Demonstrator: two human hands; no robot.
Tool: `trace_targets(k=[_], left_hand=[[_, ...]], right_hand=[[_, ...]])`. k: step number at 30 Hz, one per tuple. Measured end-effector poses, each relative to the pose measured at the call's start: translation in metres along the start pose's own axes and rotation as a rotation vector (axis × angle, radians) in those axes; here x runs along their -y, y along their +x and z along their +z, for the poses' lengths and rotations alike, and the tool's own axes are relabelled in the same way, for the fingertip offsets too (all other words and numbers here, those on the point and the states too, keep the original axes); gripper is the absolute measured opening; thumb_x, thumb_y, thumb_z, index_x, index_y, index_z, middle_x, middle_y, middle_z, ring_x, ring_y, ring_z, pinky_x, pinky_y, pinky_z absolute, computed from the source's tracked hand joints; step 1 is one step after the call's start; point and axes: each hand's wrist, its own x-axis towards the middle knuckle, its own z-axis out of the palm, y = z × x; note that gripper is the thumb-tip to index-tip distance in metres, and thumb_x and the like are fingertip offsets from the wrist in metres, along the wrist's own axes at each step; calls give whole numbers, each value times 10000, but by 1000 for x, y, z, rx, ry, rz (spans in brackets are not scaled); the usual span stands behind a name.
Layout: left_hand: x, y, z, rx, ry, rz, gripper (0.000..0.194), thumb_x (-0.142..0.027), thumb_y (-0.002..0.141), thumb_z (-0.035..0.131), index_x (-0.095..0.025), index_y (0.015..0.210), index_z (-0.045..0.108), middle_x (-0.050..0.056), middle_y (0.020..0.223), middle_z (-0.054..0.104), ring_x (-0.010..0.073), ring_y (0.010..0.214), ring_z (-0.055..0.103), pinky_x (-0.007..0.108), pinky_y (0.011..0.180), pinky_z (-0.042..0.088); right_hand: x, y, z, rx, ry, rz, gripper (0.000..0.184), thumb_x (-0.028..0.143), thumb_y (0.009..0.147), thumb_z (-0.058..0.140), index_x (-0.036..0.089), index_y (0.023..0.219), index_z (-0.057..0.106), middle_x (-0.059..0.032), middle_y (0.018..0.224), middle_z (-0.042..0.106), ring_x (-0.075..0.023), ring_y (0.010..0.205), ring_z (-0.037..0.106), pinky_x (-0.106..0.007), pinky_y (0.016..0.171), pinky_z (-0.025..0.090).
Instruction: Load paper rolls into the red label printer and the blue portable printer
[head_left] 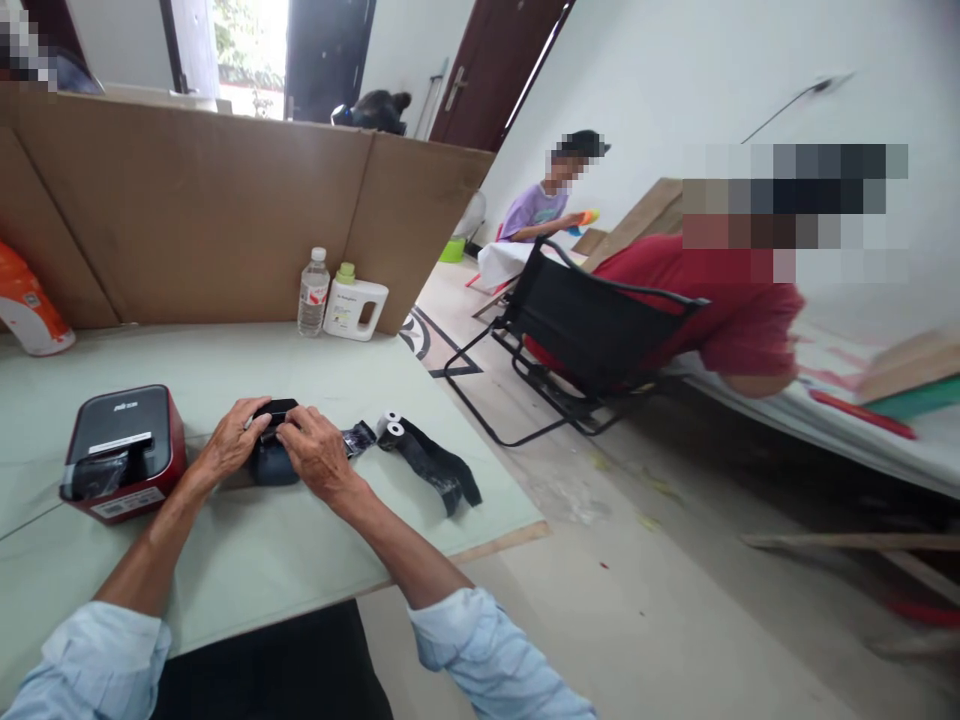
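Both my hands rest on a small black device [271, 462] lying on the pale green table [247, 560]. My left hand [229, 442] curls its fingers over the device's top left side. My right hand [319, 455] covers its right side, fingers bent and pressing on the top. Just right of them lie two small white-cored rolls [390, 426] with black ribbon [439, 470] trailing toward the table edge. A red and black label printer [124, 450] stands left of my left hand.
A cardboard wall [210, 210] backs the table, with a water bottle [313, 293], a white jug [355, 307] and an orange-white bottle [30, 305] along it. To the right, a person in red sits on a black folding chair [592, 330]; another person sits further back.
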Motion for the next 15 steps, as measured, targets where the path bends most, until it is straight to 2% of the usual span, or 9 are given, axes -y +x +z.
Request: trace_targets(k=[4, 10, 12, 15], left_hand=[[-1, 2, -1, 3, -11, -5, 440, -430, 964, 520, -210, 1309, 683, 109, 1342, 682, 262, 1267, 620, 449, 1170, 439], [-5, 1, -4, 18, 5, -7, 475, -471, 975, 498, -202, 1323, 676, 111, 1346, 685, 266, 1276, 620, 447, 1173, 440], [-4, 1, -4, 19, 7, 0, 487, -478, 975, 488, -197, 1327, 673, 115, 1353, 679, 266, 1284, 617, 442, 1176, 438], [-3, 1, -3, 12, 0, 5, 501, -482, 973, 479, -183, 1328, 670, 125, 1358, 674, 269, 1292, 612, 444, 1181, 433]], right_hand=[[5, -3, -9, -78, 76, 11, 305, 213, 1088, 434, 221, 944, 703, -94, 1043, 690, -221, 938, 607, -344, 865, 515], [9, -23, -40, -252, 336, 129, 343, 248, 1106, 364, 211, 970, 676, -77, 924, 684, -204, 907, 664, -327, 861, 550], [5, -28, -48, -221, 370, 143, 278, 266, 1093, 418, 210, 1031, 683, -76, 966, 691, -207, 920, 673, -330, 860, 560], [-1, -29, -47, -103, 331, 97, 205, 280, 1037, 574, 189, 1190, 676, -115, 1156, 692, -243, 1071, 669, -363, 941, 564]])
